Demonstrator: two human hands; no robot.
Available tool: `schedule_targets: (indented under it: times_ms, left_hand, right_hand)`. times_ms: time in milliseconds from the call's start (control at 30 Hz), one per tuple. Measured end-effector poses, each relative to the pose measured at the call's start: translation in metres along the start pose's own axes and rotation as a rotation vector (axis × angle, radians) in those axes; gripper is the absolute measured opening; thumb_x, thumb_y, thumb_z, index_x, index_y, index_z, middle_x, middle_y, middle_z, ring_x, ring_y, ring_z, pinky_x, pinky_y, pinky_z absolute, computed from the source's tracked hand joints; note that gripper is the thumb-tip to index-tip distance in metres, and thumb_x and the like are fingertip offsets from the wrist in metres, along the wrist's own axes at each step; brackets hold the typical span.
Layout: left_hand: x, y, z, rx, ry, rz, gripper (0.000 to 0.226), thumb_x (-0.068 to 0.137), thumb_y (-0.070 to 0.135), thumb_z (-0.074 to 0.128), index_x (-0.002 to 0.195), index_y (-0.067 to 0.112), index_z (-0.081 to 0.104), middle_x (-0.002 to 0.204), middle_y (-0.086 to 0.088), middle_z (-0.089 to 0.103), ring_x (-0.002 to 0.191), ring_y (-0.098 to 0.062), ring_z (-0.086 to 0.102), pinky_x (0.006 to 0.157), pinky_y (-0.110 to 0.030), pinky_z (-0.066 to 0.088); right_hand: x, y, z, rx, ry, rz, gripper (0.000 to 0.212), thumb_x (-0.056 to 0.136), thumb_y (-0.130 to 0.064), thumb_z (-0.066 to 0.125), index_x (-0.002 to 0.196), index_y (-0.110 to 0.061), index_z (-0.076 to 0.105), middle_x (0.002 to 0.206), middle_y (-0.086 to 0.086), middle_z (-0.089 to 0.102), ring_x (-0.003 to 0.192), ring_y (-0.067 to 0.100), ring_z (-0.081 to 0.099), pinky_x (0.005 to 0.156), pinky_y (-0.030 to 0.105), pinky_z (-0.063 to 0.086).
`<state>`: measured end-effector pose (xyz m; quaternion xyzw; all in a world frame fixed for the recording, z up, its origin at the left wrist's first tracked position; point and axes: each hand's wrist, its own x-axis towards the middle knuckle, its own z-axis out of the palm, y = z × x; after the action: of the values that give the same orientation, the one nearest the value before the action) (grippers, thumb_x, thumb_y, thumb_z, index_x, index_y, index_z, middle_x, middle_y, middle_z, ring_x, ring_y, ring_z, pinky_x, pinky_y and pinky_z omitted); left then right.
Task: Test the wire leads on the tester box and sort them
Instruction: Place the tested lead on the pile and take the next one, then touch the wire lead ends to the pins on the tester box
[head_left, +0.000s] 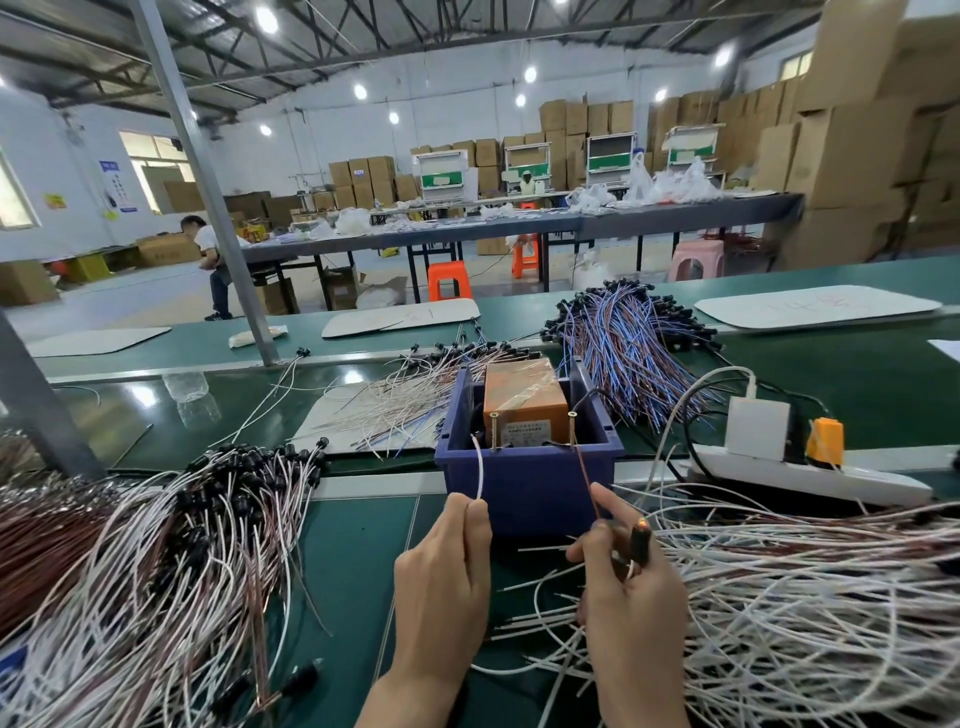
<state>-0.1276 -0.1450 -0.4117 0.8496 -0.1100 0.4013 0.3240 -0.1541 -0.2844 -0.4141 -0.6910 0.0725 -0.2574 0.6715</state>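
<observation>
Two wire leads run up from the hands to the tester box (524, 402), an orange taped unit sitting in a blue bin (524, 491) on the green desk (353, 545). The left grip (447, 571) pinches a white lead (481, 467) between thumb and forefinger; its bare tip stands just beside the left brass screw (493, 431), and I cannot tell whether they touch. The right grip (634, 597) pinches a brown lead (587, 478) whose upper end reaches the foot of the right brass screw (572, 428). The same grip also holds a small black part (640, 538) with an orange glow at its top.

A heap of white and brown leads with black ends (182, 545) lies left of the hands, and a spread of white leads (805, 597) lies right. A blue-and-red bundle (623, 353) lies behind the bin. A white power strip (841, 480) lies to the bin's right and carries a white adapter (756, 428) and an orange plug (826, 439).
</observation>
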Motion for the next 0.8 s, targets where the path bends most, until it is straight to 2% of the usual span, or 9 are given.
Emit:
schedule_targets:
  times_ms: [100, 233, 367, 433, 500, 600, 700, 800]
  left_hand:
    - [-0.001, -0.003, 0.001, -0.073, 0.050, -0.141, 0.037, 0.103, 0.054, 0.021, 0.076, 0.031, 0.031, 0.054, 0.003, 0.042, 0.051, -0.020, 0.043, 0.048, -0.033, 0.035]
    - [0.006, -0.011, 0.002, -0.182, 0.167, -0.344, 0.037, 0.100, 0.045, 0.026, 0.074, 0.023, 0.041, 0.057, 0.000, 0.046, 0.056, -0.016, 0.046, 0.050, -0.035, 0.033]
    - [0.012, -0.025, 0.001, -0.274, 0.263, -0.595, 0.037, 0.104, 0.036, 0.030, 0.077, 0.021, 0.049, 0.067, -0.003, 0.053, 0.061, -0.008, 0.048, 0.062, -0.048, 0.041]
    - [0.013, -0.032, 0.001, -0.366, 0.262, -0.691, 0.037, 0.103, 0.037, 0.031, 0.076, 0.021, 0.051, 0.072, -0.007, 0.055, 0.068, -0.025, 0.050, 0.069, -0.056, 0.046]
    - [0.016, -0.034, 0.002, -0.410, 0.260, -0.739, 0.038, 0.096, 0.041, 0.031, 0.073, 0.022, 0.053, 0.073, -0.009, 0.056, 0.071, -0.029, 0.051, 0.073, -0.060, 0.047]
    - [0.016, -0.033, 0.004, -0.391, 0.271, -0.766, 0.051, 0.094, 0.053, 0.027, 0.064, 0.020, 0.053, 0.068, -0.007, 0.057, 0.069, -0.030, 0.051, 0.073, -0.051, 0.045]
    - [0.013, -0.033, 0.006, -0.326, 0.246, -0.762, 0.060, 0.104, 0.052, 0.023, 0.066, 0.018, 0.056, 0.067, -0.001, 0.058, 0.067, -0.025, 0.050, 0.071, -0.041, 0.037]
    - [0.012, -0.033, 0.006, -0.313, 0.206, -0.761, 0.063, 0.105, 0.051, 0.022, 0.066, 0.015, 0.056, 0.067, -0.006, 0.058, 0.069, -0.031, 0.051, 0.070, -0.042, 0.038]
  right_hand:
    - [-0.002, -0.004, -0.002, 0.022, 0.008, -0.019, 0.032, 0.101, -0.027, 0.049, 0.115, -0.053, 0.062, 0.079, -0.010, 0.074, 0.041, 0.013, 0.045, 0.044, 0.029, 0.043]
    - [-0.002, -0.014, -0.010, 0.086, 0.043, -0.016, 0.032, 0.105, -0.023, 0.043, 0.117, -0.044, 0.063, 0.097, -0.014, 0.075, 0.041, 0.015, 0.049, 0.041, 0.025, 0.045]
    - [0.006, -0.027, -0.025, 0.117, 0.111, 0.051, 0.028, 0.107, -0.025, 0.039, 0.116, -0.039, 0.062, 0.078, 0.012, 0.066, 0.055, 0.013, 0.055, 0.048, 0.028, 0.046]
    - [0.014, -0.034, -0.036, 0.099, 0.149, 0.072, 0.026, 0.107, -0.025, 0.039, 0.112, -0.036, 0.062, 0.082, 0.004, 0.065, 0.061, 0.010, 0.057, 0.054, 0.036, 0.047]
    - [0.025, -0.041, -0.051, 0.066, 0.163, 0.093, 0.025, 0.107, -0.028, 0.039, 0.107, -0.033, 0.064, 0.085, 0.003, 0.061, 0.060, 0.007, 0.054, 0.058, 0.038, 0.046]
    - [0.047, -0.053, -0.081, 0.056, 0.152, 0.121, 0.026, 0.107, -0.030, 0.041, 0.100, -0.031, 0.066, 0.087, -0.004, 0.067, 0.068, 0.002, 0.056, 0.062, 0.032, 0.047]
    - [0.071, -0.068, -0.114, 0.144, 0.157, 0.217, 0.018, 0.105, -0.031, 0.048, 0.103, -0.027, 0.065, 0.085, -0.007, 0.074, 0.066, 0.007, 0.060, 0.047, 0.020, 0.045]
    - [0.090, -0.081, -0.147, 0.246, 0.180, 0.328, 0.015, 0.101, -0.025, 0.057, 0.109, -0.013, 0.062, 0.100, 0.003, 0.070, 0.072, 0.011, 0.060, 0.039, 0.018, 0.043]
